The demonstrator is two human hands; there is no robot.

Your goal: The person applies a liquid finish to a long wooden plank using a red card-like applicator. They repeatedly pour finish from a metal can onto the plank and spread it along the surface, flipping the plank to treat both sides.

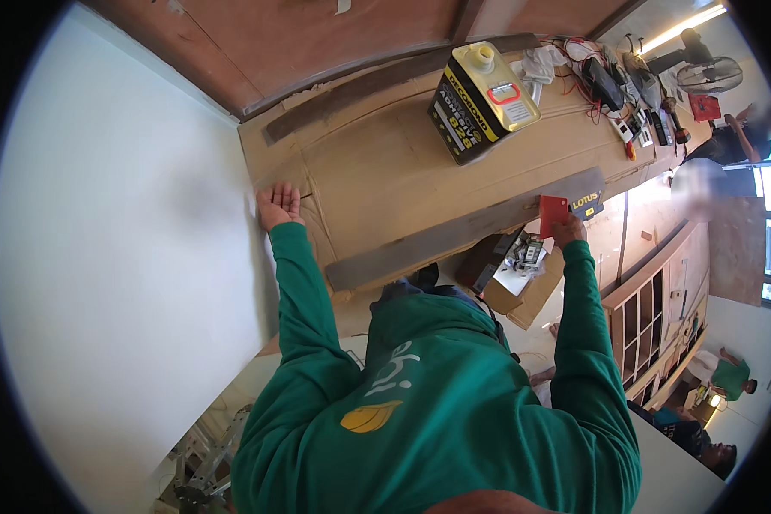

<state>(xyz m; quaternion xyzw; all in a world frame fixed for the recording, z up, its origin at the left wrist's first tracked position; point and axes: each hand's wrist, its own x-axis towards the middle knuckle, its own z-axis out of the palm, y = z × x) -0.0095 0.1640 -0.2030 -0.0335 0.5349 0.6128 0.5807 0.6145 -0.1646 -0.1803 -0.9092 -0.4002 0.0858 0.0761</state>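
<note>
A long grey-brown strip of board (454, 230) lies along the near edge of the cardboard-covered worktop. Over its right end, my right hand (570, 230) is closed on a flat red spreader (552, 214). Just beyond that hand is a dark item with yellow markings (586, 204), whose kind I cannot make out. My left hand (281, 206) is at the worktop's left end beside the white wall, palm up, fingers slightly bent and holding nothing. Farther back stands a square black-and-yellow metal adhesive can (480, 103) with a pale cap and a red handle.
Another dark strip (385, 86) lies along the back of the cardboard (360, 163). Tools and cables (612, 86) crowd the far right. Below the worktop, an open carton (527, 274) holds small parts. A ladder (210, 463) is at lower left; other people (732, 377) are at right.
</note>
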